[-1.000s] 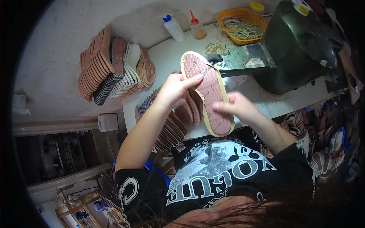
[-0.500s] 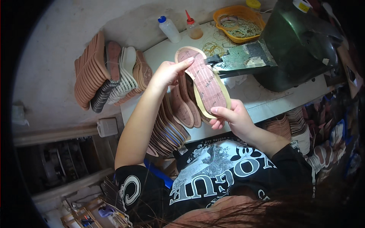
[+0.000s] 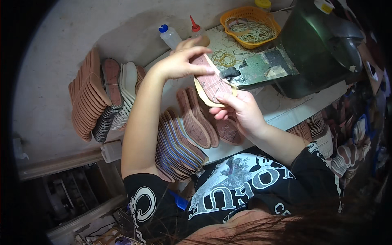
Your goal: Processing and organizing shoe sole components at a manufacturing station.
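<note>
My right hand point(image 3: 243, 108) pinches the lower end of a shoe insole point(image 3: 214, 87), thumb on its top face and fingers beneath. The insole has a reddish-brown printed top and a pale yellow rim that sticks out past it. At its upper part, my left hand point(image 3: 181, 63) presses the thumb on the face, with the other fingers stretched over the far edge and slightly blurred. The insole's right edge lies against the black tip point(image 3: 230, 72) of a green machine arm point(image 3: 261, 67). Below it, loose brown insoles point(image 3: 196, 124) lie on the white table point(image 3: 277, 108).
A row of stacked insoles point(image 3: 177, 143) stands by my left forearm, and tied bundles point(image 3: 87, 98) stand farther left. Behind are a blue-capped bottle point(image 3: 170, 37), a red-tipped bottle point(image 3: 200, 34) and an orange basket point(image 3: 249, 26) of rubber bands. The dark green machine body point(image 3: 318, 49) fills the right.
The insole has moved up and leftward in the view, its edge now at the machine tip. My left fingers have spread over its upper end. More of the insoles below is uncovered.
</note>
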